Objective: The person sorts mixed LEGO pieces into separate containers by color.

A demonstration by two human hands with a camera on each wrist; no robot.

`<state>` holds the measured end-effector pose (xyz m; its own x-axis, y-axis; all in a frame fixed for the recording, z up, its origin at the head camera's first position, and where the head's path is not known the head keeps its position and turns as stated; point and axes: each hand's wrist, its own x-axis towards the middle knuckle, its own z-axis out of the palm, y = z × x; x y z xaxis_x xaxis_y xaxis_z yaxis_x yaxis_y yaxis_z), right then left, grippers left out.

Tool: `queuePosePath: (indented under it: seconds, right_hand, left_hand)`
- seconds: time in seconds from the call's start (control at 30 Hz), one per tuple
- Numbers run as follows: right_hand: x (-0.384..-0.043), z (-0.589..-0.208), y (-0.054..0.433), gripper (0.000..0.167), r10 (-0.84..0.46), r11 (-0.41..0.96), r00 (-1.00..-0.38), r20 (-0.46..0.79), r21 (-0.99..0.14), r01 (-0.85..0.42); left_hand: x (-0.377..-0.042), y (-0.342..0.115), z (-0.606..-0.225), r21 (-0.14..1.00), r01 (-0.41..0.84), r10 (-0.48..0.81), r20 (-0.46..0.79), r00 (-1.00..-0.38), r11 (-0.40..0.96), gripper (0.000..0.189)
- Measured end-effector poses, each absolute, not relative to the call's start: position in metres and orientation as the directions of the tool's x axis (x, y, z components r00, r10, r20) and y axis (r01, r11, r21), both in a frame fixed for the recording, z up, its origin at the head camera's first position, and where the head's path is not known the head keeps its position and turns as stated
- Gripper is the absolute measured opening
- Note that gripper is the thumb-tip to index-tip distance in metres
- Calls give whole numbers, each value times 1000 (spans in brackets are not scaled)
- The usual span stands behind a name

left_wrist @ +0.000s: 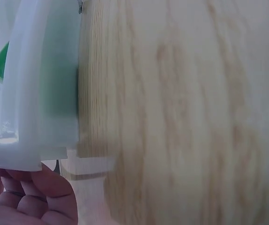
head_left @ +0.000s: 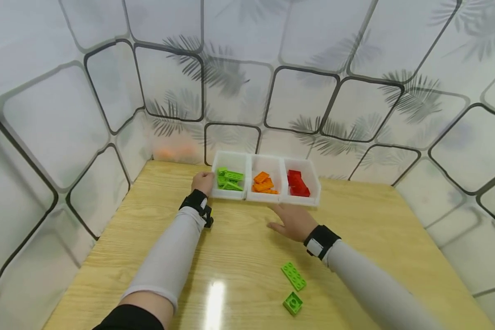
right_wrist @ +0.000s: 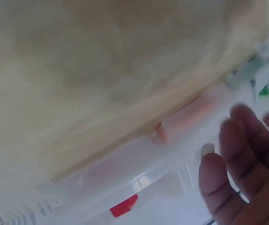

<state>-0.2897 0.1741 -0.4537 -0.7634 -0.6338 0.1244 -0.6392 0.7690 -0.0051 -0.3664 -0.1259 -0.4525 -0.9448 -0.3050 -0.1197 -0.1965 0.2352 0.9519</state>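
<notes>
A white tray (head_left: 239, 195) with three compartments stands at the back of the table. Green toy bricks (head_left: 230, 179) lie in its left compartment, orange bricks (head_left: 264, 184) in the middle and red bricks (head_left: 298, 184) on the right. My left hand (head_left: 203, 182) grips the tray's left end; in the left wrist view its curled fingers (left_wrist: 55, 187) meet the rim at a corner. Just in front of the tray, my right hand (head_left: 294, 221) is held with loosely bent, spread fingers and nothing in them. Whether it touches the tray, I cannot tell.
Two loose green bricks lie nearer to me on the wooden table (head_left: 148, 256): a long studded one (head_left: 294, 276) and a square one (head_left: 293, 303), below the right forearm. A patterned white curtain (head_left: 239, 82) hangs behind the table and along its sides.
</notes>
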Motion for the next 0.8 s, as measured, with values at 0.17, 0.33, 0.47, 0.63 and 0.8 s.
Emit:
queuePosePath:
  seconds: [0.17, 0.33, 0.47, 0.63, 0.8]
  right_hand:
    - [-249, -455, 188, 67, -587, 809, -805, -92, -29, -587]
    - [-223, -459, 196, 77, -566, 822, -791, -233, -85, -563]
    - [-213, -461, 198, 80, -552, 832, -779, -299, -130, -540]
    - [-214, -459, 202, 66, -573, 820, -753, -324, -244, -518]
    - [-225, -451, 208, 46, -622, 769, -742, -249, -372, -520]
  left_hand:
    - [-366, -127, -452, 951, -196, -293, -121, -948, 241, 45]
    - [-365, -127, -454, 951, -190, -292, -115, -949, 245, 45]
    - [-365, -127, -457, 954, -193, -282, -124, -951, 229, 44]
    - [-366, -127, -460, 956, -189, -281, -122, -952, 225, 43]
    - [-367, -126, -460, 956, -183, -286, -114, -952, 228, 44]
